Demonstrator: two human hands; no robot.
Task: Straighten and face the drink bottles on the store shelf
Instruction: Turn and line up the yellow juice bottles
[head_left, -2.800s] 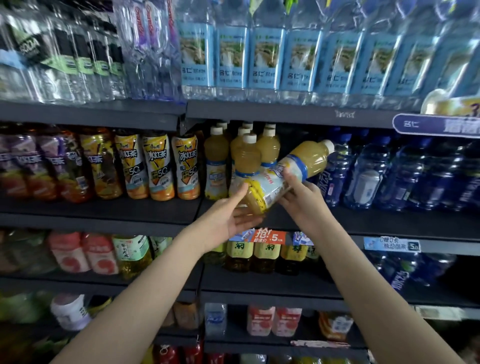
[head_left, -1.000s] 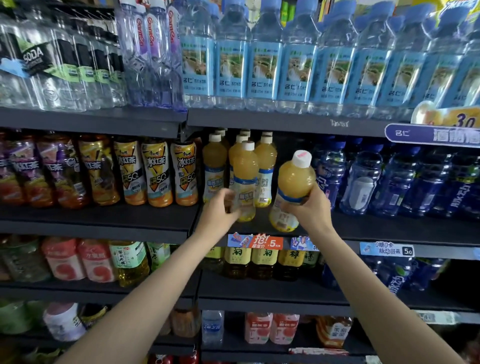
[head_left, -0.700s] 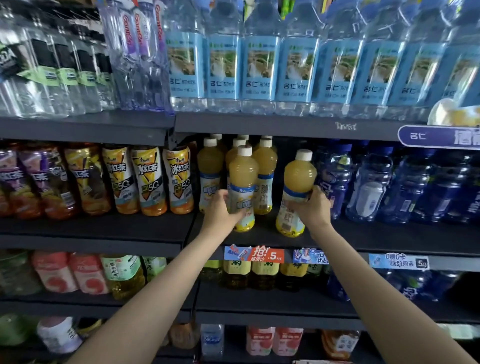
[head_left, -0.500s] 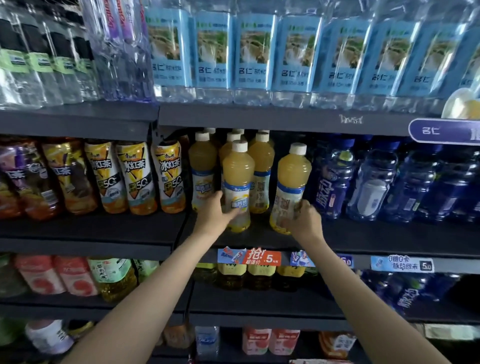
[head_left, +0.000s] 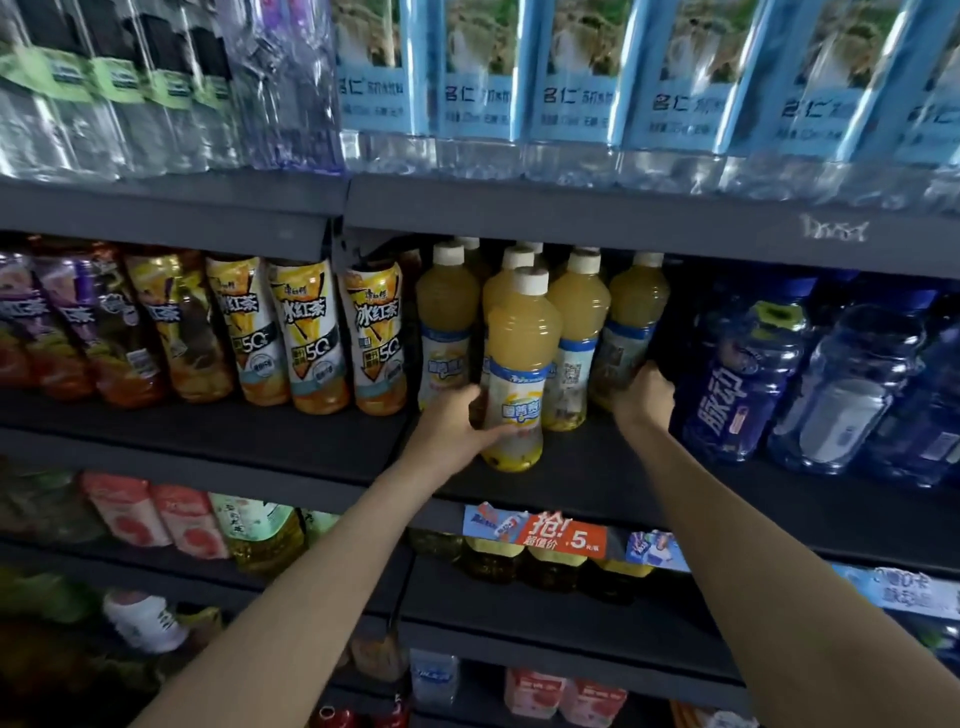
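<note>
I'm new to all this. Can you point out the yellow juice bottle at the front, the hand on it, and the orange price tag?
front juice bottle (head_left: 522, 332): head view, upper body.
left hand (head_left: 452, 428): head view, back of hand.
orange price tag (head_left: 563, 535): head view, face.

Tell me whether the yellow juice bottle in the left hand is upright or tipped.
Upright. The front juice bottle has its white cap directly above its base on the shelf, with the left hand gripping its lower half.

Shop: drink bottles (head_left: 523, 364) on tiered shelves (head_left: 519, 208) w/ price tags (head_left: 563, 535).
</note>
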